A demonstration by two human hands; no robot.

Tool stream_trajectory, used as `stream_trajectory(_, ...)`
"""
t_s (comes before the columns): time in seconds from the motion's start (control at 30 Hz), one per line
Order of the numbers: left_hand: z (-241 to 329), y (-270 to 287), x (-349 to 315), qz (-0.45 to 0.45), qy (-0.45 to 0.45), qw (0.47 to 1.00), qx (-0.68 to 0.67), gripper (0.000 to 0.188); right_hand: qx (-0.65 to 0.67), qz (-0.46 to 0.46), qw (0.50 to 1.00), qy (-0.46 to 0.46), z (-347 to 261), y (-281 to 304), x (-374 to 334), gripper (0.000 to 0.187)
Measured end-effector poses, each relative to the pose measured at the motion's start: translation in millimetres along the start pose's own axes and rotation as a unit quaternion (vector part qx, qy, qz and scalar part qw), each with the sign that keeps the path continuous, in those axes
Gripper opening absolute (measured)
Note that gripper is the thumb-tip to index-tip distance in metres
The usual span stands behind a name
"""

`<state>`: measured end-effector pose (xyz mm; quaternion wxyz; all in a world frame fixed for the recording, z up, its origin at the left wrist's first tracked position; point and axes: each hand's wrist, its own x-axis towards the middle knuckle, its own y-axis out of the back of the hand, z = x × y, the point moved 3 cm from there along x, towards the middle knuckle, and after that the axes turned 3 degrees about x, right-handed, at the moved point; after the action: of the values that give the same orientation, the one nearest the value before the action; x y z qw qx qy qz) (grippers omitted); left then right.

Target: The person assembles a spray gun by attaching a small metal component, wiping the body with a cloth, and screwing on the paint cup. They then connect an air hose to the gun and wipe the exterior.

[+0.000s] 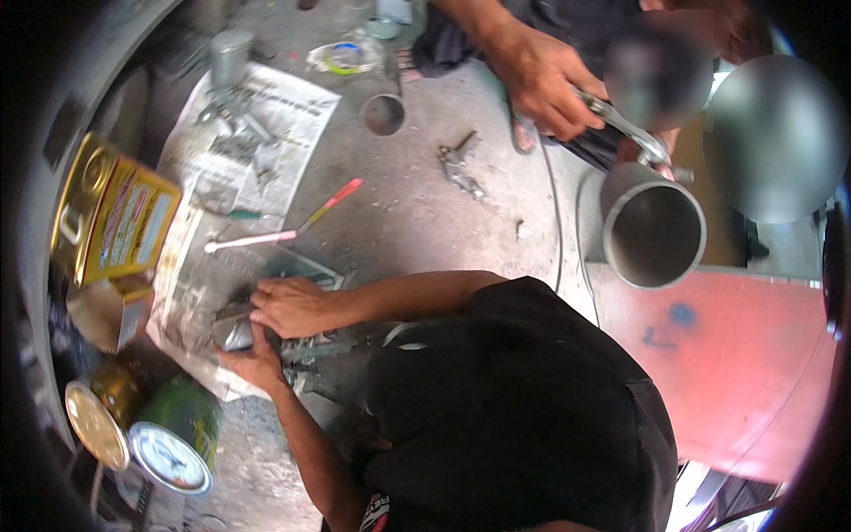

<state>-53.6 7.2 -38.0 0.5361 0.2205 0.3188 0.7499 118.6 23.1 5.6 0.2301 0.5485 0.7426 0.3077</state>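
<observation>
My left hand (254, 359) and my right hand (292, 308) are close together at the left, over the newspaper (306, 133). Between their fingers is a small grey, block-like piece (235, 335); blur and the fingers hide its exact kind. The left hand grips it from the near side, while the fingers of the right hand curl over its far side. Just beyond them lie a thin stick with a whitish-pink handle (253, 240) and a red-and-yellow stick (330, 204). Silvery metal parts (235, 115) and a grey cup (232, 58) rest on the paper's far end.
At the left edge stand a yellow square tin (128, 217), a carton (102, 315) and two round cans (173, 457). Upper right, a co-worker's hand (550, 84) holds a silvery tool (625, 129) by a grey open cylinder (656, 235). A red panel (718, 372) lies right; a cable (557, 204) crosses the floor.
</observation>
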Motion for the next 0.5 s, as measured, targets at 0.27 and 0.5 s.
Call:
stream_trajectory(0.27,-10,-5,-16,-0.014,0.093,0.994,0.052,0.092,0.041,0.027,0.998,0.046,-4,-14,-8,0.032)
stream_trajectory(0.5,-8,2,2,-0.061,0.026,0.992,-0.109,0.068,0.072,0.019,0.995,0.059,2,6,-4,0.033)
